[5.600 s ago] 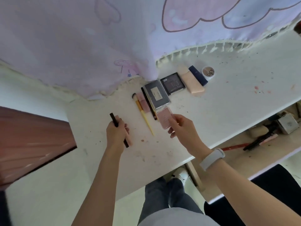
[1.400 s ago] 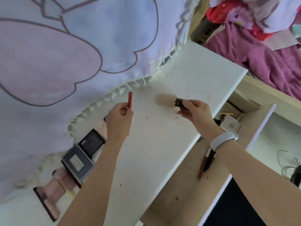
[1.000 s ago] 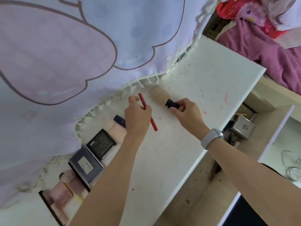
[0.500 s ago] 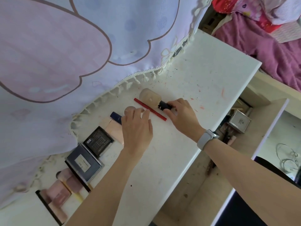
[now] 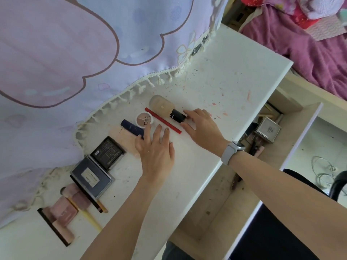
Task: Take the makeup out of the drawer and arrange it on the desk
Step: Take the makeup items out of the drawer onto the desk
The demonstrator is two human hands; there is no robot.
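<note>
L hand (image 5: 155, 152) flat, fingers straight, tips by red pencil (image 5: 163, 121) on desk (image 5: 225, 76). R hand (image 5: 202, 126) fingers extended, touching foundation bottle (image 5: 163, 106) cap; no grip.

The scene is lit brightly and evenly by soft daylight, only faint shadows are cast on the white surface (image 5: 216, 87), and straight edges are bowed by wide-angle distortion.

We are seeing a lilac curtain (image 5: 78, 53) with a tasselled hem hanging over the back of the desk, and a purple blanket (image 5: 308, 51) lying heaped beyond its far end.
</note>
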